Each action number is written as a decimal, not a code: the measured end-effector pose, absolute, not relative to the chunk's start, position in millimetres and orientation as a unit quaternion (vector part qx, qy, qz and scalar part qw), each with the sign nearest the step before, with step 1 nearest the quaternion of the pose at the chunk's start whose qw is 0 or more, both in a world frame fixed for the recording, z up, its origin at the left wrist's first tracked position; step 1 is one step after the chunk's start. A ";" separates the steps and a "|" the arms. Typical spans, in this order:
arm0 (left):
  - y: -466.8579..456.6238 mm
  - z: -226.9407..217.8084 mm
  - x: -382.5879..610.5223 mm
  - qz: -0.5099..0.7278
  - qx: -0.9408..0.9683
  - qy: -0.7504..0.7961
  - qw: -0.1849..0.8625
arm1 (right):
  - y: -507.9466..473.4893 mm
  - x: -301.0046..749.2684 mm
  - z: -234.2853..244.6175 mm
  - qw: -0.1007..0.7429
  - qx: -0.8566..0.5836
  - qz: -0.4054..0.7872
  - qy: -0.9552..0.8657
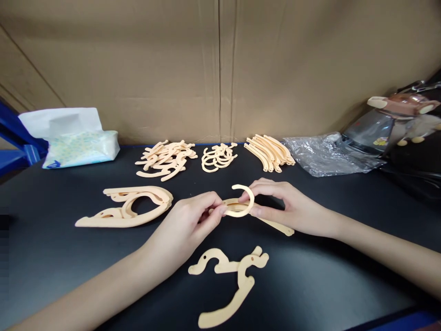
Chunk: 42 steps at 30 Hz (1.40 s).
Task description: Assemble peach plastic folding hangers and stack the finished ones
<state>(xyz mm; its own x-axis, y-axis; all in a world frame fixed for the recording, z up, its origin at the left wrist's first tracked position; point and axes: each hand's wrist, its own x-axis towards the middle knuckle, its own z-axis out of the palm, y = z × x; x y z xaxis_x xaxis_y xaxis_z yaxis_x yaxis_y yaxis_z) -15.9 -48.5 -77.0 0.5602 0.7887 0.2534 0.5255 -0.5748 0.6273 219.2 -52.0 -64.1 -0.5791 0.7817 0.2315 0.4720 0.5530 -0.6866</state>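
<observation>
My left hand (pixel 201 214) is closed, pinching the end of a cream C-shaped hanger hook (pixel 252 198) between thumb and fingers. Against the hook, my right hand (pixel 285 204) grips a long curved hanger arm (pixel 278 227), whose far end slants out below the palm. The fingers partly hide where the hook and arm meet, so I cannot tell whether they are joined. On the table below my hands lie two wavy hanger pieces: one wavy piece (pixel 225 266) reaches left, and the other wavy piece (pixel 230 309) curves toward me, the two overlapping at the right.
Folded hangers (pixel 131 222) lie stacked at left. Along the back are a pile of wavy pieces (pixel 167 158), a pile of hooks (pixel 218 157), a pile of curved arms (pixel 270 151), and a clear plastic bag (pixel 320 154). A tissue pack (pixel 82 147) and a transparent kettle-like container (pixel 370 126) flank them.
</observation>
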 end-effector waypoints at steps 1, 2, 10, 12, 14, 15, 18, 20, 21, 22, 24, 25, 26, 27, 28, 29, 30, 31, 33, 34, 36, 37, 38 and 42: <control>-50.7 -76.4 -13.7 0.270 0.840 0.391 0.263 | -53.3 217.9 -62.7 0.278 -0.382 0.327 -0.818; -52.8 -75.7 -11.8 0.274 0.836 0.390 0.271 | -54.3 216.9 -61.7 0.286 -0.389 0.358 -0.799; -49.9 -76.2 -20.2 0.267 0.885 0.350 0.150 | -45.8 221.8 -68.9 0.365 -0.441 0.418 -0.706; -45.2 -79.7 -24.8 0.255 0.905 0.333 0.076 | -41.8 223.8 -71.7 0.390 -0.427 0.448 -0.682; -41.5 -83.0 -27.4 0.236 0.919 0.314 0.020 | -40.5 224.5 -73.3 0.394 -0.415 0.466 -0.675; -40.4 -84.2 -27.8 0.227 0.925 0.306 0.000 | -41.0 224.3 -73.7 0.389 -0.411 0.466 -0.680; -39.1 -85.8 -26.4 0.206 0.933 0.292 -0.031 | -45.6 222.9 -73.7 0.360 -0.398 0.458 -0.709; -39.1 -85.8 -25.0 0.202 0.933 0.295 -0.034 | -49.1 222.6 -73.5 0.331 -0.396 0.454 -0.726; -39.2 -85.9 -24.4 0.201 0.932 0.301 -0.031 | -50.4 222.7 -73.4 0.314 -0.398 0.449 -0.735; -39.2 -86.1 -24.1 0.199 0.930 0.309 -0.026 | -51.4 223.1 -73.3 0.298 -0.402 0.440 -0.745; -39.1 -86.8 -24.0 0.194 0.925 0.326 -0.014 | -52.3 224.2 -73.1 0.276 -0.417 0.414 -0.761; -39.0 -87.1 -24.2 0.194 0.923 0.331 -0.007 | -52.4 224.8 -72.9 0.271 -0.424 0.402 -0.765; -38.8 -87.3 -24.4 0.196 0.922 0.334 0.001 | -52.4 225.2 -72.7 0.270 -0.429 0.392 -0.768; -38.7 -87.2 -24.5 0.199 0.920 0.337 0.010 | -52.3 225.4 -72.5 0.270 -0.433 0.384 -0.770; -38.7 -87.0 -24.6 0.203 0.918 0.341 0.020 | -52.2 225.5 -72.3 0.271 -0.434 0.378 -0.771; -38.7 -86.4 -24.6 0.205 0.915 0.347 0.031 | -52.2 225.4 -72.2 0.271 -0.435 0.374 -0.773; -38.7 -85.7 -24.5 0.208 0.910 0.355 0.043 | -52.3 225.2 -72.1 0.271 -0.434 0.373 -0.774; -38.9 -84.8 -24.3 0.209 0.906 0.364 0.058 | -52.5 225.0 -72.0 0.270 -0.432 0.372 -0.776; -39.3 -82.9 -23.7 0.208 0.896 0.383 0.087 | -53.2 224.5 -71.8 0.270 -0.429 0.373 -0.777; -39.4 -82.1 -23.5 0.207 0.890 0.394 0.102 | -53.6 224.3 -71.7 0.270 -0.429 0.375 -0.777; -39.5 -80.9 -23.4 0.207 0.875 0.415 0.137 | -54.1 224.0 -71.5 0.270 -0.428 0.378 -0.775; -39.4 -80.5 -23.5 0.210 0.867 0.425 0.155 | -54.0 224.0 -71.6 0.271 -0.427 0.380 -0.774; -39.2 -80.2 -23.7 0.215 0.857 0.435 0.173 | -53.8 223.8 -71.8 0.272 -0.428 0.382 -0.773; -39.1 -79.1 -24.3 0.240 0.807 0.480 0.248 | -50.3 222.6 -74.3 0.301 -0.421 0.402 -0.755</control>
<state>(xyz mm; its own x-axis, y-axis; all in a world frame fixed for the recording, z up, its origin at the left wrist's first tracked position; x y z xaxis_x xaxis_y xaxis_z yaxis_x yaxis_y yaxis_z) -24.3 -39.1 -79.1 0.4236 0.8934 0.1496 0.6555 -0.4163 0.6300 222.6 -50.3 -74.3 -0.4637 0.8784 0.1156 0.3946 0.3216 -0.8607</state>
